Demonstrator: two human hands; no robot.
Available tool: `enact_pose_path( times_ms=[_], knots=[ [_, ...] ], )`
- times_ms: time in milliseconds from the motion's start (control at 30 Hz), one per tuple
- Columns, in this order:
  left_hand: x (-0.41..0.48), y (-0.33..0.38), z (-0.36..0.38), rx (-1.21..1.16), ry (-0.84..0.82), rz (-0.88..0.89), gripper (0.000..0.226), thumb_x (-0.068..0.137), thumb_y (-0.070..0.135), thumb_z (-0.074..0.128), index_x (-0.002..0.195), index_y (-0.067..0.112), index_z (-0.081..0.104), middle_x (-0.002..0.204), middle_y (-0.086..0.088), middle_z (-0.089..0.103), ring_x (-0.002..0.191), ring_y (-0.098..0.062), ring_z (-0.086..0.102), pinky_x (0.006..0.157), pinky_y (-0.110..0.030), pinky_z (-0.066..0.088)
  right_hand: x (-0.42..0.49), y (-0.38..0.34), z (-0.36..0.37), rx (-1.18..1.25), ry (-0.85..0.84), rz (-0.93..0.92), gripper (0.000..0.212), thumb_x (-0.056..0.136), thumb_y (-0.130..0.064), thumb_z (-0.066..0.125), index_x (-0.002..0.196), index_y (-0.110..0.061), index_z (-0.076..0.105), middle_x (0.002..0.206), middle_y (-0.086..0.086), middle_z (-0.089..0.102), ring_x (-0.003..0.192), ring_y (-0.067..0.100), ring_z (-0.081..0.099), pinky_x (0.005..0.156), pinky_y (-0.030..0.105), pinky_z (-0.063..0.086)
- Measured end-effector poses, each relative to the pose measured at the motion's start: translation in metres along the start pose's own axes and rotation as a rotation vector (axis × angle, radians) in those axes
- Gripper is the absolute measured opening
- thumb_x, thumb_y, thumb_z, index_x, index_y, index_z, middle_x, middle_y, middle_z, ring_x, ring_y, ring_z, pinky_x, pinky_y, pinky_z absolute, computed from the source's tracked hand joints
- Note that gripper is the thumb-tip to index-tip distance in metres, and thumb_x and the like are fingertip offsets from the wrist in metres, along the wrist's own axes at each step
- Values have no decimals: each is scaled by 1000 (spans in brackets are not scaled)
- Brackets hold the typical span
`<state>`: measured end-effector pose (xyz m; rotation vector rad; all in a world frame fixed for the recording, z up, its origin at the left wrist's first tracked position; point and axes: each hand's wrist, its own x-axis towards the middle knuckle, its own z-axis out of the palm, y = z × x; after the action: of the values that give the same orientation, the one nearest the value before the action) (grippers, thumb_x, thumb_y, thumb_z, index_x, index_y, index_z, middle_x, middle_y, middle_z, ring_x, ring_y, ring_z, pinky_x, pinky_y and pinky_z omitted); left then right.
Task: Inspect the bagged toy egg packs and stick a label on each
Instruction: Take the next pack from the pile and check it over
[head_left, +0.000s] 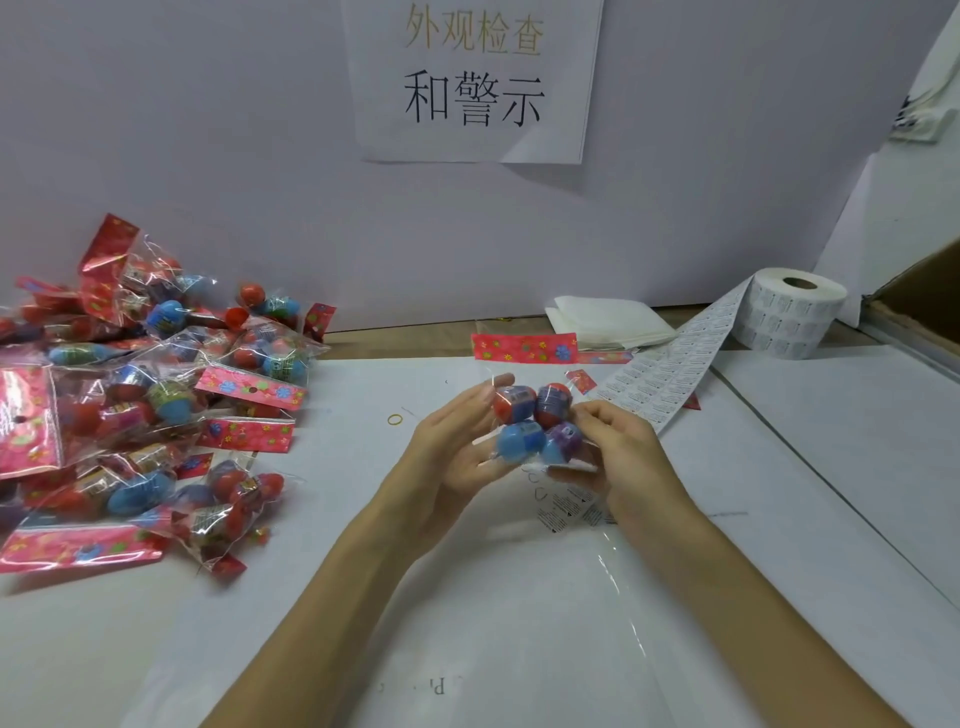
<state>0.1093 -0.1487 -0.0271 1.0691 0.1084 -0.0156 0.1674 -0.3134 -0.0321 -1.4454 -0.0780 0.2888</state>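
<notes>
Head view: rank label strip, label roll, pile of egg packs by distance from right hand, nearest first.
1. Label strip, just behind the right hand.
2. Label roll, back right.
3. Pile of egg packs, far left.

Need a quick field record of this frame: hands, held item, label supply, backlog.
left hand: holds the toy egg pack from its left side
right hand: pinches the same pack from the right
pack: clear bag, four eggs showing, lifted off the table
label roll: far right, label strip unrolled toward the hands
pile of packs: on the table, left
rubber band: on the table, left of the hands
label on held pack: cannot tell
</notes>
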Motion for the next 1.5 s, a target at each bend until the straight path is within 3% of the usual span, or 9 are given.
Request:
enact_pose_path(
  times_ms=[133,300,600,800,1033,1233,1300,1367,1500],
  knots=[
    [-2,-8,-2,192,78,38,60,80,36,83,134,20,64,130,-9,70,116,-29,70,95,-42,60,-3,3,3,-181,64,-115,16,103,-19,57,90,-15,65,88,5,74,77,17,76,55,33,60],
    [-3,-7,-9,180,181,42,47,89,24,72,131,3,62,118,-18,74,107,-33,73,98,-48,58,-9,1,3,-303,-96,-413,14,99,-11,64,95,-21,73,91,-6,75,88,16,74,66,28,61],
    [-7,0,-8,120,112,82,53,80,32,74,127,8,65,114,-14,76,104,-30,75,80,-33,62,-10,-7,0,-127,-72,-257,18,97,1,61,97,-11,75,85,7,79,78,24,78,65,26,61],
    [-8,2,-9,86,-40,96,47,95,34,63,135,10,63,127,-14,71,115,-31,71,90,-32,59,-5,-11,-4,171,-135,29,16,99,2,55,101,-3,70,88,13,78,75,20,77,63,26,60],
    [-11,3,-5,160,-48,89,53,90,40,72,139,22,59,128,-2,72,112,-28,72,83,-29,60,-6,-10,-2,299,-167,170,21,96,8,50,104,3,69,76,11,73,62,14,71,56,20,57],
    [-9,-11,-3,283,-9,-1,59,85,38,79,136,13,62,124,-9,73,115,-29,70,102,-46,55,-15,-8,5,18,-324,130,21,99,0,50,103,-3,70,84,12,74,60,15,68,51,21,54],
    [-10,-12,-2,198,-63,-42,50,90,34,74,128,4,66,122,-14,73,111,-28,69,106,-45,53,-16,-6,11,-230,-199,21,17,99,-2,56,97,-10,72,82,8,75,62,16,70,55,24,55],
    [-8,-11,-3,152,-36,6,39,88,30,76,117,6,70,117,-14,74,108,-27,71,101,-42,55,-13,-5,11,-350,-31,-62,24,98,-1,58,86,-17,70,69,-1,74,60,15,68,60,29,57],
    [-6,-3,-2,136,160,102,53,76,30,79,125,14,63,109,-12,78,93,-32,77,70,-35,63,-6,-11,-4,-29,-59,-33,28,105,-21,49,93,-12,71,73,11,73,61,24,69,55,30,56]
  ],
)
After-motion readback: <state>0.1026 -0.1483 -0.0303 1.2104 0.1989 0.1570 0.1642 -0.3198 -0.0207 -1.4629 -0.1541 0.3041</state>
